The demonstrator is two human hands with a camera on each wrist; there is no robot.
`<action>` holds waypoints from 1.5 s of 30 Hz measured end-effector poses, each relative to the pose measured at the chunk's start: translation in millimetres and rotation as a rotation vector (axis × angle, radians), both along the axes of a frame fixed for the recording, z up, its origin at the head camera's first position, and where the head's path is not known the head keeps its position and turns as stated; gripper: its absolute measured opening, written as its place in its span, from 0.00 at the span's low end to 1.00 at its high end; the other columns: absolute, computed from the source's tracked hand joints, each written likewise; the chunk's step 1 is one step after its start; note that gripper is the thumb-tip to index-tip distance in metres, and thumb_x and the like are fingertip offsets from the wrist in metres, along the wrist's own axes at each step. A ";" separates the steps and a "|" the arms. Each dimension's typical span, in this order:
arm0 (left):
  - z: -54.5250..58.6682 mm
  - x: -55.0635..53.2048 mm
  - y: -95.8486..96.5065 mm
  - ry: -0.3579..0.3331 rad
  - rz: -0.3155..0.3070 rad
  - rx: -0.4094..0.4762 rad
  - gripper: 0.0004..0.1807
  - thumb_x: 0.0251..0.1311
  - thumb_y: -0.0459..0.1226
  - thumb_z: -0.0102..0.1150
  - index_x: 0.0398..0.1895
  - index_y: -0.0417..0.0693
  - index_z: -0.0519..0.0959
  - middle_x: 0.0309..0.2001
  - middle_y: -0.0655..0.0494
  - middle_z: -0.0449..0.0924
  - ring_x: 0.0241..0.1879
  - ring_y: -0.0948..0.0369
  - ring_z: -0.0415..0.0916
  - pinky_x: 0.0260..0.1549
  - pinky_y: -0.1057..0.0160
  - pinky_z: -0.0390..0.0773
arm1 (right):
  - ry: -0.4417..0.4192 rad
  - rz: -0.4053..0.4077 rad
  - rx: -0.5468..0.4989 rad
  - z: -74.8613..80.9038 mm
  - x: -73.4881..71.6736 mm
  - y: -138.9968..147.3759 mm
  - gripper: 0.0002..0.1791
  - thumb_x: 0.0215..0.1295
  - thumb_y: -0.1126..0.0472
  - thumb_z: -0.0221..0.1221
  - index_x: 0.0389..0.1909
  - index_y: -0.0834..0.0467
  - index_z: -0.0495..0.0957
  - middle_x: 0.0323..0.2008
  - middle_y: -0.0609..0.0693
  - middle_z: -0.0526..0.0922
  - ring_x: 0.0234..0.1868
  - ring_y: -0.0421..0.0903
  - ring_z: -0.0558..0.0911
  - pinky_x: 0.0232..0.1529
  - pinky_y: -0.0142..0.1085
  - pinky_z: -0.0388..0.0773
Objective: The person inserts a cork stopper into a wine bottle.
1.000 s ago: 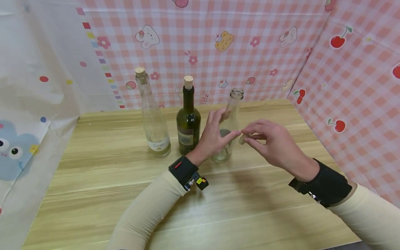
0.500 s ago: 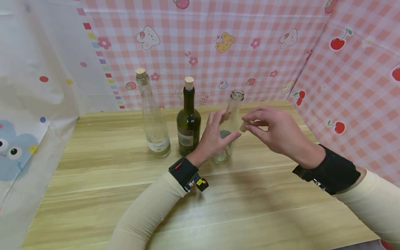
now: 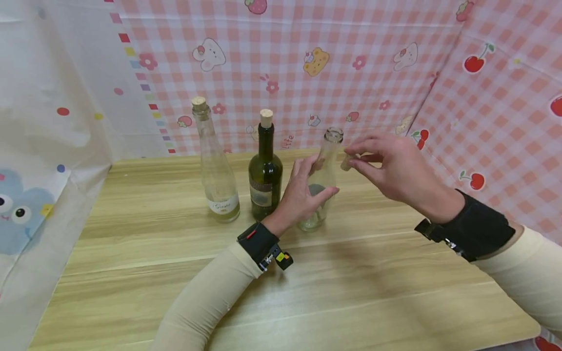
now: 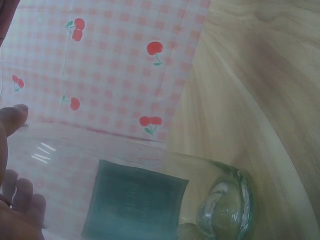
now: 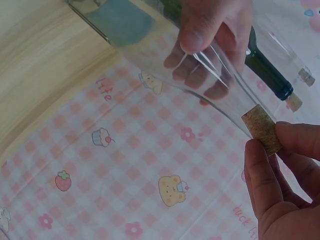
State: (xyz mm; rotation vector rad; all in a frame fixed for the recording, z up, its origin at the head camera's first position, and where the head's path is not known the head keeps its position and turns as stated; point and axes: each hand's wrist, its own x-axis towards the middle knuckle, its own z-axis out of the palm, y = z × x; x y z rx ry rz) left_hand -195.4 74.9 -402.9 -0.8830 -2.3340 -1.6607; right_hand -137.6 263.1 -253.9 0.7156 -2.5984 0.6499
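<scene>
A clear glass bottle with an uncorked mouth stands upright on the wooden table. My left hand grips its body, the thumb on the near side and the fingers wrapped behind, as the right wrist view shows through the glass. Thumb and fingertips of my right hand pinch a short cork. That cork is held in the air, a little right of and below the bottle's mouth. In the left wrist view, the bottle's dark label and thick base show.
Just left of the left hand stands a dark green wine bottle with a cork in its neck. Farther left is a tall clear bottle, also corked. A pink checked cloth hangs behind the table.
My right hand has lifted the cork from beside the left thumb, upward and slightly right, closer to mouth height. The left hand and all the bottles have stayed in place.
</scene>
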 end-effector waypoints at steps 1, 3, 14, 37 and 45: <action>0.0 0.1 0.0 -0.001 -0.001 0.000 0.42 0.64 0.43 0.73 0.77 0.55 0.61 0.64 0.47 0.65 0.67 0.53 0.69 0.71 0.49 0.71 | -0.003 -0.001 -0.004 1.7 -0.2 0.0 0.14 0.59 0.68 0.74 0.47 0.62 0.90 0.45 0.57 0.90 0.45 0.54 0.91 0.47 0.46 0.87; -0.3 -0.1 -0.1 -0.003 -0.001 0.001 0.42 0.64 0.43 0.73 0.77 0.55 0.61 0.64 0.47 0.64 0.68 0.52 0.69 0.71 0.49 0.71 | -0.006 0.000 -0.007 4.9 -1.2 -0.3 0.14 0.60 0.68 0.73 0.48 0.62 0.89 0.46 0.57 0.90 0.45 0.54 0.91 0.47 0.45 0.87; -1.1 -0.3 0.3 -0.010 -0.003 0.008 0.41 0.63 0.43 0.74 0.76 0.55 0.62 0.64 0.47 0.64 0.68 0.52 0.69 0.72 0.49 0.70 | 0.036 -0.031 -0.018 19.7 -8.4 -1.5 0.12 0.62 0.72 0.70 0.47 0.64 0.89 0.46 0.58 0.90 0.43 0.54 0.92 0.46 0.43 0.87; -2.5 -0.1 0.6 -0.033 0.007 0.000 0.42 0.63 0.45 0.74 0.76 0.56 0.61 0.63 0.48 0.63 0.69 0.52 0.69 0.72 0.48 0.71 | 0.071 -0.020 -0.029 48.8 -18.1 -7.5 0.11 0.66 0.69 0.69 0.48 0.64 0.89 0.49 0.61 0.89 0.46 0.58 0.91 0.47 0.30 0.85; -2.9 0.1 0.4 -0.045 0.009 -0.009 0.43 0.63 0.46 0.73 0.77 0.58 0.60 0.63 0.49 0.63 0.69 0.52 0.68 0.72 0.47 0.71 | 0.087 -0.028 0.000 53.5 -22.5 -13.9 0.11 0.67 0.67 0.69 0.49 0.63 0.89 0.48 0.57 0.91 0.47 0.52 0.92 0.47 0.22 0.82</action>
